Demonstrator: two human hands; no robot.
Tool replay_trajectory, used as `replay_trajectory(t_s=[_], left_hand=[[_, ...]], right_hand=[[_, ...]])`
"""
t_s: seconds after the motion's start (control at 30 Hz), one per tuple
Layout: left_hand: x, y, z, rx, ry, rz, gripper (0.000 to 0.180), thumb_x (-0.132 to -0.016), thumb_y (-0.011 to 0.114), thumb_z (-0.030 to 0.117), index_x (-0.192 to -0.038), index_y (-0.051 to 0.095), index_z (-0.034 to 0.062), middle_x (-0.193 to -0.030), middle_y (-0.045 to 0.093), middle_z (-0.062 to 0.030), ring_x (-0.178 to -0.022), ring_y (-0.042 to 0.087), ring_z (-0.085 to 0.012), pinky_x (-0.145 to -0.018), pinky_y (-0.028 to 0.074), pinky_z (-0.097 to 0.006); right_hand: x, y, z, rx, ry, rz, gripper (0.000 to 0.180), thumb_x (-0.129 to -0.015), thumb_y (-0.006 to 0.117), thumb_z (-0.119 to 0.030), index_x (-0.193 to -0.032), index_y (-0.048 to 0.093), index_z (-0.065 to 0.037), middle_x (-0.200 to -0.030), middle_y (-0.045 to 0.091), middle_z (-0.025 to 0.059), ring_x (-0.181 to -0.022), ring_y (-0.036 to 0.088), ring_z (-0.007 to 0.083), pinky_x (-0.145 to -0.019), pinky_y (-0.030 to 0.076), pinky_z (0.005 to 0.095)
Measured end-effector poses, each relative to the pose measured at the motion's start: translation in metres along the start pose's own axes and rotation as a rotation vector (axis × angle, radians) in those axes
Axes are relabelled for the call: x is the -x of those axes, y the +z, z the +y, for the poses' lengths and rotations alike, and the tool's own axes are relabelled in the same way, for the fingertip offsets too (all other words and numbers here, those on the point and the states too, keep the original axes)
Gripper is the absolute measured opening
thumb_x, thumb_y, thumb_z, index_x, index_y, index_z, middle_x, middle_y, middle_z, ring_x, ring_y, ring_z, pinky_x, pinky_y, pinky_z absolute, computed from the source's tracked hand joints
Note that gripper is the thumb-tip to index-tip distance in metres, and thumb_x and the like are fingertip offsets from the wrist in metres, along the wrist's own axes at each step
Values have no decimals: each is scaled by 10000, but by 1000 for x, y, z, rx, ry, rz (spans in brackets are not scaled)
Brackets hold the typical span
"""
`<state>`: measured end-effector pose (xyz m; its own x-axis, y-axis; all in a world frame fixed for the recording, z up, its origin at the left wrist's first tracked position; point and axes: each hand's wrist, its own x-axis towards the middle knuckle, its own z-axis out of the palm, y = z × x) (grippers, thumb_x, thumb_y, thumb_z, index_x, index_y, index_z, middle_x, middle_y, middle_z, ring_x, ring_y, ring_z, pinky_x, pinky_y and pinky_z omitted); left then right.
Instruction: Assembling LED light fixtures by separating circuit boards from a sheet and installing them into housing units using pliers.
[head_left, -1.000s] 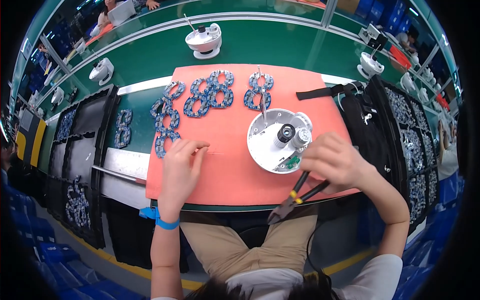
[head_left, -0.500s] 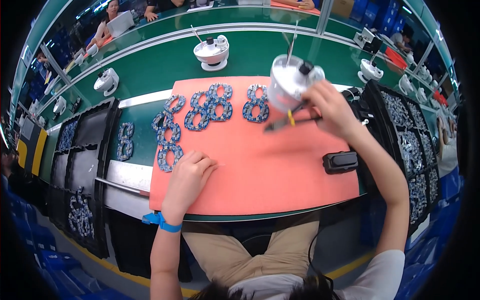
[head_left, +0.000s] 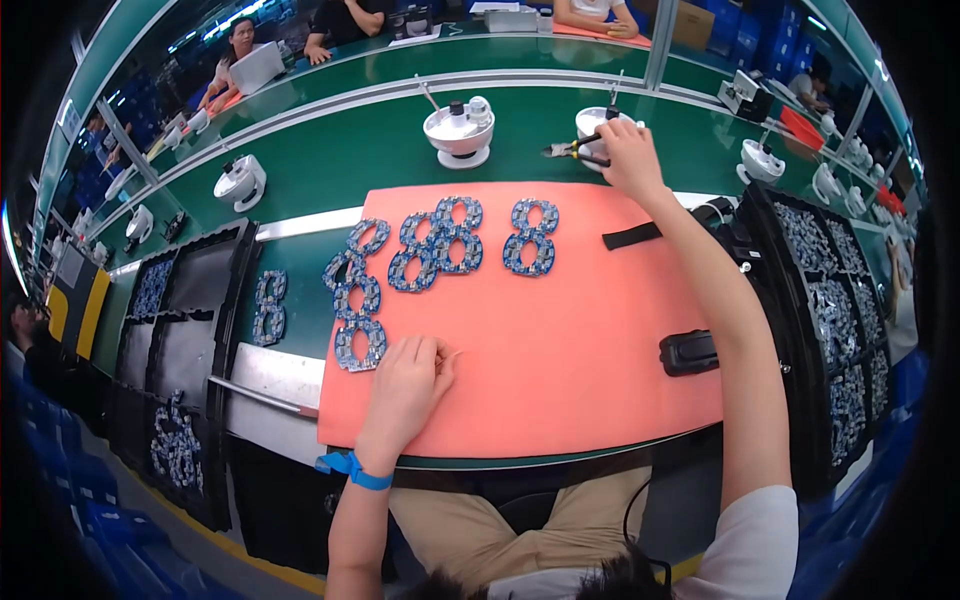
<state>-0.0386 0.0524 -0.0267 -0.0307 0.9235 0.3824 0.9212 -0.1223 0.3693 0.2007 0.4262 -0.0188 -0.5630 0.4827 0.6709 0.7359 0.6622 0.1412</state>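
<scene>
My right hand [head_left: 632, 158] reaches to the far side, closed on cutting pliers [head_left: 572, 149] with black and yellow handles, jaws pointing left. Its fingers overlap a white bowl-shaped stand [head_left: 592, 122] on the green bench; whether they touch it, I cannot tell. My left hand [head_left: 405, 385] rests on the pink mat [head_left: 560, 370], fingers curled together with a faint thin sliver at their tips. A blue wristband [head_left: 355, 470] is on that wrist. Just beyond it lie blue figure-eight circuit boards [head_left: 360, 345], several in a loose group, some overlapping. Another board [head_left: 530, 238] lies apart to the right.
A black oblong device [head_left: 690, 353] and a black strap [head_left: 632, 236] lie at the mat's right. Black trays of boards flank me at left [head_left: 222, 350] and right [head_left: 815, 320]. Another white stand [head_left: 460, 132] is at the back. People sit across the bench.
My right hand has moved away from me with the pliers. The white stand, blurred over the mat's far edge before, is now farther back on the bench. The view has shifted slightly.
</scene>
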Motion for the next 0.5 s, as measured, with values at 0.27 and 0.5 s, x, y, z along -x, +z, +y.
replay_trajectory(t_s=[0.27, 0.5], left_hand=[[68, -17, 52, 1131, -171, -549, 69, -835, 596, -30, -890, 605, 9, -840, 609, -38, -746, 576, -109, -674, 473, -241], [154, 95, 37, 807, -497, -824, 206, -910, 622, 178, -1032, 639, 14, -925, 670, -128, -861, 642, -180, -744, 510, -305]], right_hand=[[-5, -41, -37, -218, -109, 92, 359, -743, 738, -175, -1053, 581, -85, -972, 590, 73, -1007, 561, 264, -904, 377, 396], [-57, -6, -104, -250, -201, 87, 409, -673, 711, -100, -1035, 525, -56, -982, 568, 90, -999, 558, 263, -916, 409, 367]])
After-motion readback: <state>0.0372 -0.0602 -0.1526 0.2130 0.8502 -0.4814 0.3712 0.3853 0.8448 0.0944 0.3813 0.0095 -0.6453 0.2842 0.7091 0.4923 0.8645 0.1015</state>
